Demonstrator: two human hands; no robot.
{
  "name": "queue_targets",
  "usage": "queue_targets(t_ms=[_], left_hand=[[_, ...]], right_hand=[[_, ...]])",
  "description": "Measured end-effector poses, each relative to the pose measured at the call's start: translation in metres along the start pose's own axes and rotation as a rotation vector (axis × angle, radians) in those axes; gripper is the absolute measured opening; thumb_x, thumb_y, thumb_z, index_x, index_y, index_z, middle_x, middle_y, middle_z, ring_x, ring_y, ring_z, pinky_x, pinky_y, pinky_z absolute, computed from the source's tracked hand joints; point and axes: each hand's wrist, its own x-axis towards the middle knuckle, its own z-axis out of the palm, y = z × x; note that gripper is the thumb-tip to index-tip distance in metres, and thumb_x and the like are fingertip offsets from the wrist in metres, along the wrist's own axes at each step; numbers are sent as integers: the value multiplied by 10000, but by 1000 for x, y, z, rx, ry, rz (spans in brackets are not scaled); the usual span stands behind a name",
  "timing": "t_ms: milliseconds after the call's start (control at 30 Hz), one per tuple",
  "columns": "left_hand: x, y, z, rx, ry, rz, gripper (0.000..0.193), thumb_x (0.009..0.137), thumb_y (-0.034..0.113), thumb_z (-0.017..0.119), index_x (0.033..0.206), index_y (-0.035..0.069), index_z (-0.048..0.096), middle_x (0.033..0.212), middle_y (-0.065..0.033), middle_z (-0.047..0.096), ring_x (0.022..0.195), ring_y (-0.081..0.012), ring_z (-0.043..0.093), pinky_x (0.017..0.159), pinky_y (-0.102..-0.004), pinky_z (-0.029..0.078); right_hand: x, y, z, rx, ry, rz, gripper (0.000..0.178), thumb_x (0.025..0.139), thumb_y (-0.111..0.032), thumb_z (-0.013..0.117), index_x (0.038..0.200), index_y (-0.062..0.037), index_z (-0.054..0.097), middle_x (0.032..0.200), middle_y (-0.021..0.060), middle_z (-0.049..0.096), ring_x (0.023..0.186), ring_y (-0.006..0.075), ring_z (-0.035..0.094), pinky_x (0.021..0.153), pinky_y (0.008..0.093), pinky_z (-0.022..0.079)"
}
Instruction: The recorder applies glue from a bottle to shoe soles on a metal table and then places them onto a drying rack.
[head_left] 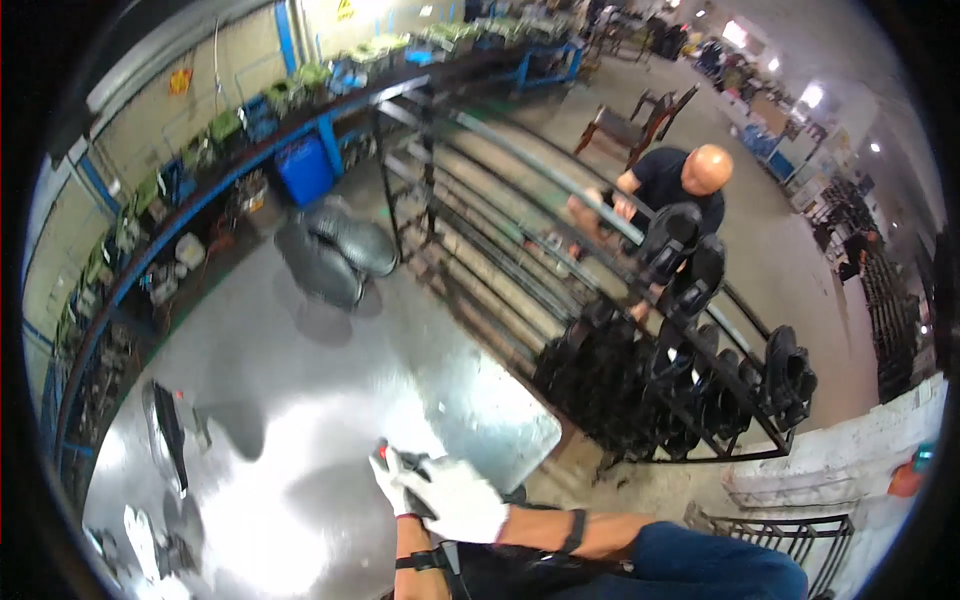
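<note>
My left hand (394, 485) and my right hand (462, 503), both in white gloves, meet over the near edge of a shiny metal table (330, 400). The fingers of both are closed around something small and dark, mostly hidden between them. A small red spot (383, 451) shows at the fingertips; its kind is too small to tell. On the table's far side lies a pair of black shoes (335, 250). Toward the left edge is a single dark shoe (165, 435), apart from my hands. Some white cloth or gloves (142, 540) lie at the near left.
Beyond the table on the right stands a black metal rack (500, 220), its near end loaded with several black shoes (690, 370). Behind it a person (690, 185) bends forward. A long blue-framed line (130, 290) curves along the left, with a blue bin (303, 170) beneath.
</note>
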Motion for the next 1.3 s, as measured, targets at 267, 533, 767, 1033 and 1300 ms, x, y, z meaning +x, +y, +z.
queue_targets(t_ms=[267,533,767,1033,1300], left_hand=[[-165,51,42,271,-273,636,411,1110,101,487,1502,0,415,907,-99,683,746,-158,670,719,-327,593],[-2,13,28,-149,-2,-99,615,1172,378,467,1692,62,375,1004,-148,768,758,-186,717,615,-347,553],[10,-51,-3,118,-60,-16,413,1085,358,598,1118,-27,743,991,-180,786,865,-247,765,794,-405,623],[-111,31,10,271,63,-337,503,1110,276,634,1533,16,556,1427,-134,681,1277,-232,664,1145,-370,493],[7,62,-74,-899,356,35,687,1030,368,745,1593,90,466,1399,-132,658,1292,-296,640,1135,-484,521]], right_hand=[[-182,70,-70,151,205,-480,556,670,-251,950,1181,-213,733,1192,91,571,953,321,643,793,497,543],[-78,100,-60,47,947,-267,741,728,-31,898,1353,-116,508,1346,160,478,1268,422,567,1090,538,536],[-139,54,14,396,307,363,518,1085,-326,598,1433,57,599,1324,245,673,1240,372,661,1087,443,506],[-87,54,20,383,73,413,505,1147,-404,520,1423,-11,675,1316,252,744,1267,363,720,1065,432,549],[108,40,69,318,-158,-86,657,1151,-499,476,1495,45,608,1368,259,722,1224,367,724,1006,406,576]])
